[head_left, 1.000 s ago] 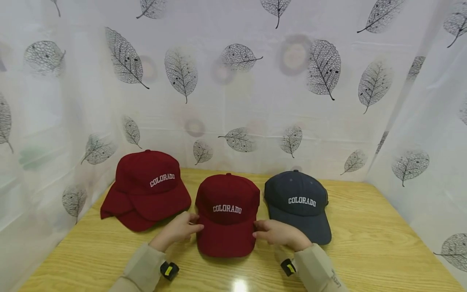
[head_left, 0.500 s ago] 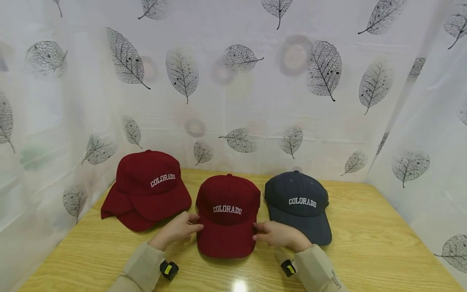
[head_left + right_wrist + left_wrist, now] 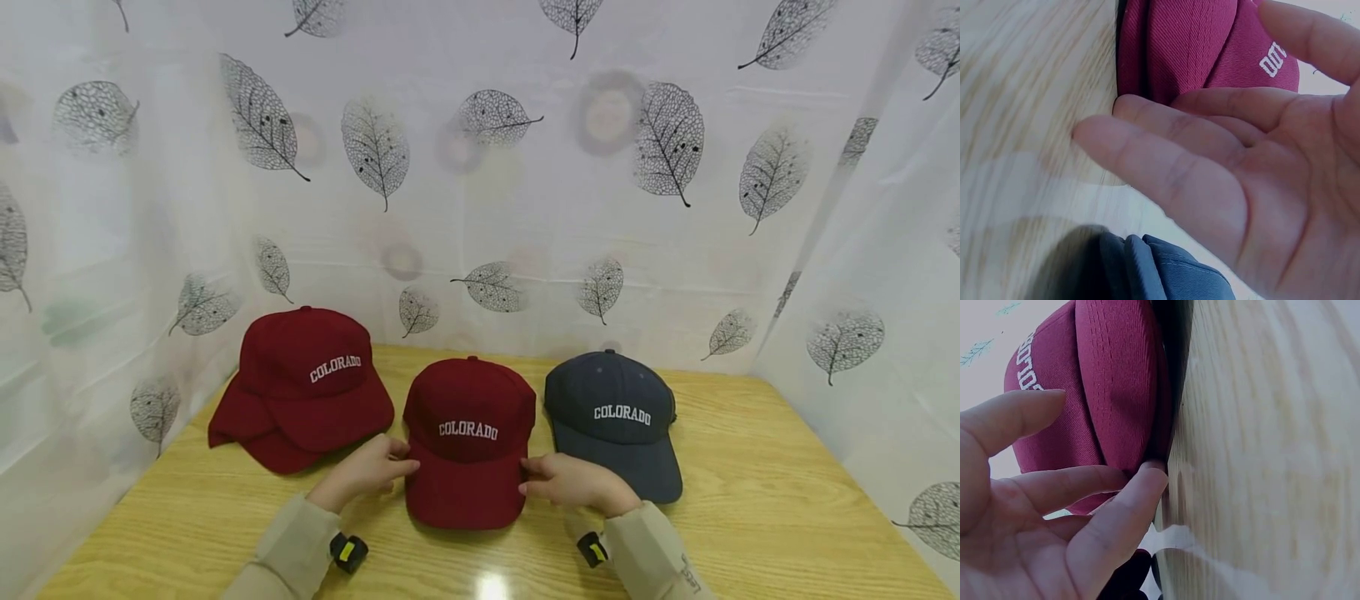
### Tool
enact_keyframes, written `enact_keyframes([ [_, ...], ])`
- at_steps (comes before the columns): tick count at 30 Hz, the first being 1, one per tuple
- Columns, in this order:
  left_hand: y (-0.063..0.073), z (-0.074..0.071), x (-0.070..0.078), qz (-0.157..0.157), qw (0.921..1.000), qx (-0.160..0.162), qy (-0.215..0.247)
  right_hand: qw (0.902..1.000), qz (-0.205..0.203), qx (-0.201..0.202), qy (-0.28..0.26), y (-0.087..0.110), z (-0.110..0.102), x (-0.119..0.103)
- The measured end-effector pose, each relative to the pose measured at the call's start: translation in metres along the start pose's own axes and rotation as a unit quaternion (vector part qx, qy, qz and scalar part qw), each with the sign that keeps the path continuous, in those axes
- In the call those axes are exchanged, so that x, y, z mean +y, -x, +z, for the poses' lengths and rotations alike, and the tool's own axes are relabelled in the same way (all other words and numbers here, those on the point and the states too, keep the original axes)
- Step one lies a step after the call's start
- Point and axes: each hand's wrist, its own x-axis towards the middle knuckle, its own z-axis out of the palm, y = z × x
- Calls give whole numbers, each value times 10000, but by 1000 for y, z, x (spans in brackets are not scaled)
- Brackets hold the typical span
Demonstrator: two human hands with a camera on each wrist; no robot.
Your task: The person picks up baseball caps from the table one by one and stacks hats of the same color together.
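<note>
A dark red baseball cap with white COLORADO lettering sits on the wooden table, brim towards me. My left hand is at the left side of its brim. In the left wrist view, fairly straight fingers reach the brim's edge, the thumb standing apart from it. On the opposite side is my right hand, its fingers extended along the brim and the thumb raised. Just beyond the right hand lies a dark blue-grey cap with the same lettering, its brim partly behind that hand.
Stacked at the back left are dark red caps, the lower one's brim poking out at the left. A white curtain with leaf prints hangs behind and along both sides of the wooden table.
</note>
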Motion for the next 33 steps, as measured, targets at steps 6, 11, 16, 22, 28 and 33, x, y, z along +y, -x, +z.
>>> enact_keyframes([
  [6, -1, -2, 0, 180, 9994, -21, -304, 10000, 33, 25, -35, 1, 0, 0],
  [11, 0, -7, 1, 650, 9916, 220, -1099, 9998, 41, 75, -151, 2, 1, -3],
  [16, 1, -15, 7, 894, 9760, 978, -1726, 9998, 21, 98, -190, 3, 1, -4],
  [22, 8, -27, 8, 856, 9251, 2258, -2930, 9998, 35, 110, -165, 3, 2, -3],
  [28, 14, -38, 1, 623, 8951, 2610, -3559, 9999, 45, 99, -114, 2, 2, -2],
  [33, 16, -45, -4, 449, 8947, 2376, -3756, 9999, 16, 114, -123, 3, 1, -3],
])
